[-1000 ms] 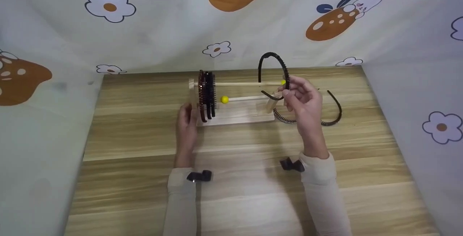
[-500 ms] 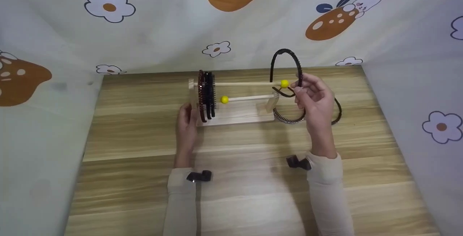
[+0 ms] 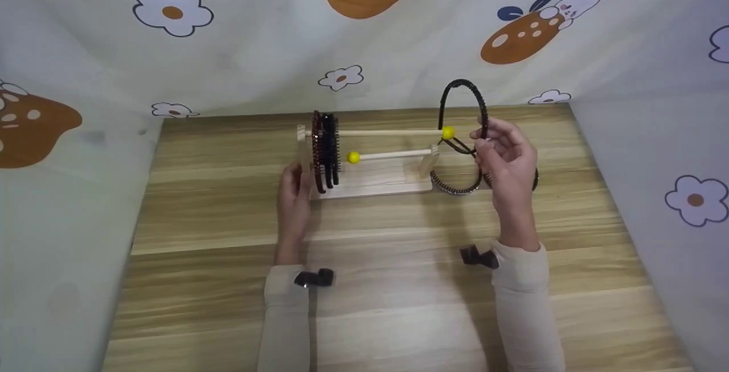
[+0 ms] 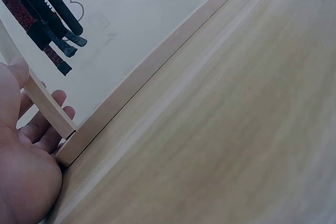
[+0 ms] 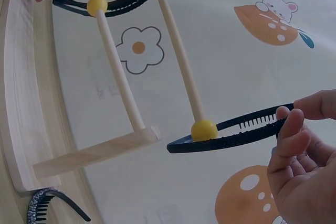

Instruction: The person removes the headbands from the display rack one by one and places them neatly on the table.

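My right hand (image 3: 510, 161) pinches a dark toothed headband (image 3: 484, 111) between thumb and fingers. This headband stands upright at the right end of the upper rod (image 3: 387, 133), and in the right wrist view the rod's yellow ball (image 5: 204, 129) sits at the hoop's far end. My left hand (image 3: 294, 201) grips the left upright (image 4: 50, 106) of the wooden stand (image 3: 376, 181), thumb on one side and fingers on the other. Several headbands (image 3: 326, 152), dark red and black, hang at the left end of the upper rod.
A lower rod (image 3: 393, 155) with a yellow ball (image 3: 353, 157) points left from the stand's right upright (image 3: 429, 162). On the table (image 3: 387, 281), right of the stand, lie a silver-speckled headband (image 3: 455, 191) and a dark one (image 3: 535, 181), partly hidden by my right hand. Patterned cloth surrounds the table.
My right hand has moved right with the headband, along the upper rod to its ball end. The left hand and the stand have stayed in place.
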`<state>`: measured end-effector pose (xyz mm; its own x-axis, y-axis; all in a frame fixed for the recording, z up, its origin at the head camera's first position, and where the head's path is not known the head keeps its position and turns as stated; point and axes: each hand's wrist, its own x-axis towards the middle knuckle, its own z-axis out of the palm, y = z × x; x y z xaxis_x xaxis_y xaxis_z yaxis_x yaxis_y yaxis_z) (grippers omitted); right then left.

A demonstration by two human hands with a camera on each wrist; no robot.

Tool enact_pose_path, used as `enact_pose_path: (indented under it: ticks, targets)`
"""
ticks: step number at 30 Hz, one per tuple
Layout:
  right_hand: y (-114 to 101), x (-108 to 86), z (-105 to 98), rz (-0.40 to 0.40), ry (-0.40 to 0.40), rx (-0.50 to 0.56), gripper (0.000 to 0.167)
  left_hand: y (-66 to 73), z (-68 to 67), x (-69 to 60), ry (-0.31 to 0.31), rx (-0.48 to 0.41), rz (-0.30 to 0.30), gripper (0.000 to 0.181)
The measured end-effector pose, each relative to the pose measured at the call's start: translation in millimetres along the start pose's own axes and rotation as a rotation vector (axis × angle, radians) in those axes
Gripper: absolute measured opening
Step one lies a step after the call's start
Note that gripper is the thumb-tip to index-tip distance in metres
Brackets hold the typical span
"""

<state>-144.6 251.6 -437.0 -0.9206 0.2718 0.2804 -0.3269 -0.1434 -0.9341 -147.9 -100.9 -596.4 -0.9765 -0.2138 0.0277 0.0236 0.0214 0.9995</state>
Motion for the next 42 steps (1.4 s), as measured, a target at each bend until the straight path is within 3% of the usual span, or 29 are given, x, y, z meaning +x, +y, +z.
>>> enact_pose_path:
  ticks: [4, 11, 13, 22, 33, 42]
  targets:
    - [4, 0.5, -8, 0.014, 0.017, -0.032, 0.031, -0.5, -0.2, -0.8, 0.004, 0.023, -0.013, 0.05]
    - [11, -0.8, -22, 0.023, 0.023, -0.072, 0.033, -0.9, -1.8, -2.7, -0.005, 0.054, -0.019, 0.085]
    - [12, -0.7, -26, 0.03, 0.024, -0.073, 0.034, -0.8, -1.9, -2.6, -0.003, 0.053, -0.023, 0.087]
    - [14, 0.0, -45, 0.058, 0.044, -0.107, 0.035, -0.4, -1.0, -2.5, 0.003, 0.034, -0.052, 0.052]
    - [17, -3.8, -77, 0.124, 0.097, -0.185, 0.033, -0.5, 0.5, -1.0, 0.01, 0.01, -0.046, 0.048]
    - [16, -4.5, -104, 0.153, 0.139, -0.222, 0.018, -1.9, 0.8, 0.7, 0.013, -0.019, 0.002, 0.044]
